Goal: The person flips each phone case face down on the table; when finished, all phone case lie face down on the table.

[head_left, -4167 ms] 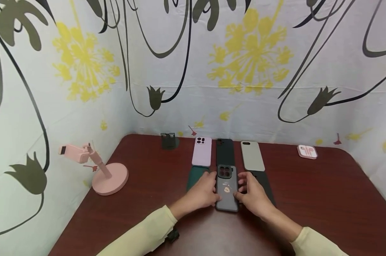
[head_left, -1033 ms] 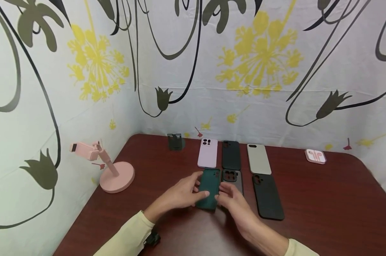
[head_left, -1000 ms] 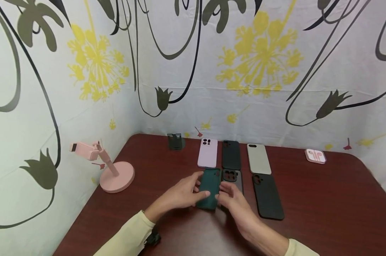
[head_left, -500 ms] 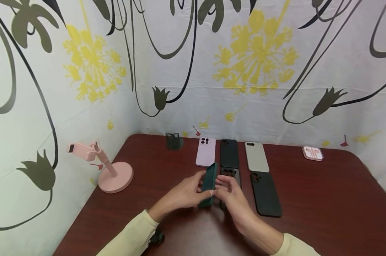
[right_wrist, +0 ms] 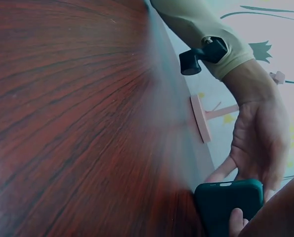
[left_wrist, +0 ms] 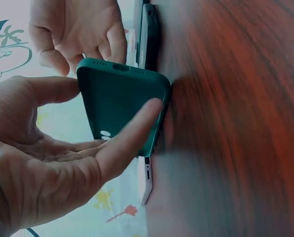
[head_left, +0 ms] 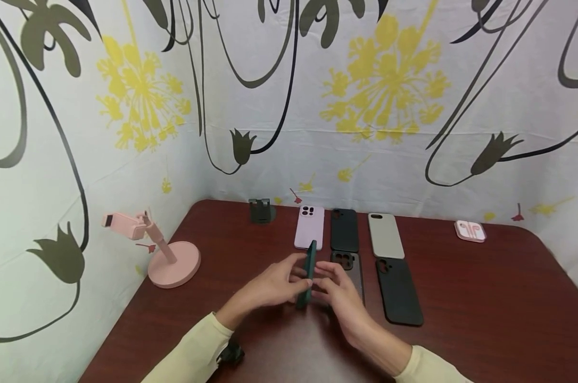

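A dark green phone case [head_left: 308,271] is turned up on its long edge, seen nearly edge-on in the head view. My left hand [head_left: 279,282] holds it between thumb and fingers. Its hollow inside shows in the left wrist view, with a left fingertip against it. Close on the other side is my right hand [head_left: 339,295], fingers loosely bent; in the right wrist view one fingertip [right_wrist: 236,217] lies against the case's outer face. Partly behind the right hand lies a grey phone case [head_left: 353,271] with a large camera ring.
Lilac [head_left: 310,229], dark [head_left: 345,230] and pale grey [head_left: 386,235] phone cases lie in a back row. A black case [head_left: 399,292] lies front right. A pink phone stand [head_left: 174,265], small dark stand [head_left: 262,211] and earphone box [head_left: 470,231] stand farther out.
The hands left the grey case and took up the green one. It has since tilted from face-up onto its long edge, moving slightly left with the right hand.
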